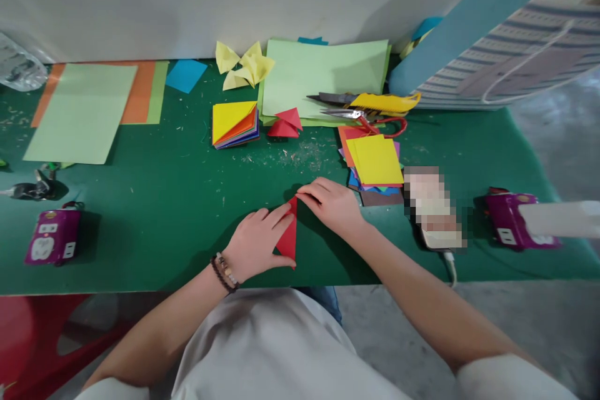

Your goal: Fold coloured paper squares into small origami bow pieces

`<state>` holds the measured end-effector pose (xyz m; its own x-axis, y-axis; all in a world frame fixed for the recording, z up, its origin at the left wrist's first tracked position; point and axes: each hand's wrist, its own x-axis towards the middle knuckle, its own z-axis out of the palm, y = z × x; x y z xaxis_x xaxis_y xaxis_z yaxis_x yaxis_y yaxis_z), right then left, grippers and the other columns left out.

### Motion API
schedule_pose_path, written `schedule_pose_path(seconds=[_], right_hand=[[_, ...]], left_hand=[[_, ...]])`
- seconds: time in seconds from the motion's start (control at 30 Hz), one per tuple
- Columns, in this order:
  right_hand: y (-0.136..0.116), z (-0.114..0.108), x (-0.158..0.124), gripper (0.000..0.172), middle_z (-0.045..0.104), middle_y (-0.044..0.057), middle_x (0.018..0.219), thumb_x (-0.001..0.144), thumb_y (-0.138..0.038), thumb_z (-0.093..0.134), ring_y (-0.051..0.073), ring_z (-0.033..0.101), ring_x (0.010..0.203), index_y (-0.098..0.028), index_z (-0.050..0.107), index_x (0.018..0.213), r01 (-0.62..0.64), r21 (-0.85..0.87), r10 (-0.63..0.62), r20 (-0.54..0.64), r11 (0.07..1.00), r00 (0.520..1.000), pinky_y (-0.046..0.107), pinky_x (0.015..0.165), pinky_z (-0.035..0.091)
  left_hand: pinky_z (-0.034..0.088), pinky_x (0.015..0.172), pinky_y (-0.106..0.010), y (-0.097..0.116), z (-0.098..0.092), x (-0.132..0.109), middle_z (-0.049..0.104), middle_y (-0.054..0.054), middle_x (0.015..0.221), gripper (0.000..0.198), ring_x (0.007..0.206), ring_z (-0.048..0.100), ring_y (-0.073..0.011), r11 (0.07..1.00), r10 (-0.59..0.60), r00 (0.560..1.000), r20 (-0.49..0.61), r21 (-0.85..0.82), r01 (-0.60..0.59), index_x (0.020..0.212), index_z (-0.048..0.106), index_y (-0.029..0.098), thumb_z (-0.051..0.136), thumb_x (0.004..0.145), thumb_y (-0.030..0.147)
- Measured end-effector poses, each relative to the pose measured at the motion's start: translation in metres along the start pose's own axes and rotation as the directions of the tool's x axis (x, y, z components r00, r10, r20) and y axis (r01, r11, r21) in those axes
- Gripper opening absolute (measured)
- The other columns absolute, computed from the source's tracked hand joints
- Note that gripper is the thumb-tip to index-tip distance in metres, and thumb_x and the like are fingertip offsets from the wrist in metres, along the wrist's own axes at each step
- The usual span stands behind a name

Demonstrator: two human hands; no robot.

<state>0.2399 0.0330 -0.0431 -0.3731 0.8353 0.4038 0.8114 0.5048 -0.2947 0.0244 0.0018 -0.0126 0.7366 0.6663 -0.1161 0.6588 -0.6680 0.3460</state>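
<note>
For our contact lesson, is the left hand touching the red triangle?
Touching: the head view shows the left hand with fingers across the red triangle.

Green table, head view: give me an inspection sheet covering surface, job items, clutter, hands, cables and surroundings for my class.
Surface: green table, scattered with pale flecks
Job items: red paper, folded to a point
Clutter: red-handled scissors, yellow-handled tool, coloured squares
Hands: left hand flattens the red paper; right hand at its far tip
Cables: white cable at the phone
Surroundings: pale wall behind, striped bag at right
</note>
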Motion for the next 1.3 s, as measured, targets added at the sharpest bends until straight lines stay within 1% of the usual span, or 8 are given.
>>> schedule_pose_path(seconds=[0.2, 0.33, 0.53, 0.7, 0.8, 0.93, 1.13, 1.3], right_hand=[[-0.001, -0.001, 0.001, 0.022, 0.066, 0.002, 0.069, 0.093, -0.023, 0.053, 0.014, 0.06, 0.065, -0.017, 0.066, 0.076, 0.148, -0.077, -0.15, -0.015, 0.986, 0.989, 0.025, 0.062, 0.043], [-0.006, -0.003, -0.004, 0.024, 0.066, 0.002, 0.069, 0.095, -0.023, 0.05, 0.013, 0.06, 0.067, -0.018, 0.067, 0.079, 0.194, -0.054, -0.192, 0.048, 0.979, 0.98, 0.025, 0.063, 0.044], [-0.013, -0.004, -0.018, 0.025, 0.065, 0.002, 0.067, 0.095, -0.023, 0.049, 0.012, 0.058, 0.064, -0.019, 0.065, 0.076, 0.204, 0.022, -0.205, 0.072, 0.979, 0.976, 0.025, 0.06, 0.042], [-0.023, -0.007, -0.03, 0.024, 0.063, 0.001, 0.067, 0.095, -0.018, 0.047, 0.012, 0.056, 0.064, -0.019, 0.065, 0.077, 0.24, 0.112, -0.251, 0.105, 0.964, 0.962, 0.025, 0.06, 0.039], [-0.03, -0.01, -0.037, 0.025, 0.061, 0.001, 0.066, 0.095, -0.017, 0.047, 0.012, 0.053, 0.063, -0.018, 0.064, 0.076, 0.26, 0.141, -0.278, 0.128, 0.955, 0.952, 0.025, 0.06, 0.037], [-0.041, -0.013, -0.048, 0.027, 0.057, 0.0, 0.063, 0.095, -0.017, 0.046, 0.012, 0.049, 0.06, -0.018, 0.063, 0.074, 0.284, 0.164, -0.309, 0.154, 0.945, 0.939, 0.026, 0.058, 0.036], [-0.053, -0.016, -0.065, 0.02, 0.058, 0.0, 0.065, 0.093, -0.015, 0.049, 0.012, 0.052, 0.063, -0.017, 0.065, 0.081, 0.311, 0.223, -0.351, 0.171, 0.924, 0.921, 0.026, 0.059, 0.038], [-0.059, -0.02, -0.075, 0.018, 0.059, -0.001, 0.064, 0.093, -0.018, 0.051, 0.012, 0.054, 0.06, -0.018, 0.065, 0.082, 0.328, 0.246, -0.376, 0.188, 0.912, 0.907, 0.026, 0.055, 0.039]], left_hand=[[0.039, 0.101, -0.039, -0.006, -0.002, 0.002, 0.046, -0.013, 0.143, 0.089, 0.122, 0.05, -0.027, 0.991, 0.047, 0.998, -0.04, -0.124, -0.051, 0.141, 0.033, 0.015, 0.069, 0.073, 0.059], [0.044, 0.093, -0.04, -0.007, -0.002, 0.003, 0.054, -0.014, 0.134, 0.1, 0.11, 0.057, -0.028, 0.987, -0.035, 0.999, -0.025, -0.157, 0.031, 0.144, 0.023, 0.016, 0.077, 0.068, 0.052], [0.045, 0.091, -0.041, -0.006, -0.001, 0.003, 0.061, -0.013, 0.123, 0.102, 0.101, 0.061, -0.0285, 0.984, -0.051, 0.998, -0.026, -0.174, 0.046, 0.143, 0.023, 0.018, 0.079, 0.065, 0.054], [0.045, 0.092, -0.041, -0.006, -0.003, 0.003, 0.058, -0.013, 0.128, 0.098, 0.105, 0.059, -0.0285, 0.98, -0.042, 0.999, -0.012, -0.196, 0.039, 0.142, 0.026, 0.017, 0.079, 0.067, 0.051], [0.045, 0.093, -0.041, -0.006, -0.006, 0.003, 0.059, -0.012, 0.126, 0.088, 0.105, 0.058, -0.0284, 0.978, -0.036, 0.999, -0.004, -0.207, 0.034, 0.141, 0.028, 0.016, 0.074, 0.072, 0.047], [0.044, 0.096, -0.04, -0.006, -0.008, 0.001, 0.058, -0.011, 0.128, 0.067, 0.108, 0.056, -0.0262, 0.981, -0.026, 0.999, -0.035, -0.194, 0.019, 0.141, 0.029, 0.014, 0.059, 0.083, 0.027], [0.044, 0.097, -0.042, -0.008, -0.006, 0.001, 0.054, -0.012, 0.135, 0.07, 0.11, 0.055, -0.0262, 0.982, -0.01, 0.999, -0.052, -0.189, 0.0, 0.143, 0.026, 0.016, 0.057, 0.081, 0.022], [0.047, 0.094, -0.043, -0.009, -0.004, 0.0, 0.059, -0.011, 0.128, 0.068, 0.108, 0.057, -0.0262, 0.976, -0.036, 0.997, -0.062, -0.216, 0.022, 0.143, 0.029, 0.017, 0.057, 0.081, 0.021]])
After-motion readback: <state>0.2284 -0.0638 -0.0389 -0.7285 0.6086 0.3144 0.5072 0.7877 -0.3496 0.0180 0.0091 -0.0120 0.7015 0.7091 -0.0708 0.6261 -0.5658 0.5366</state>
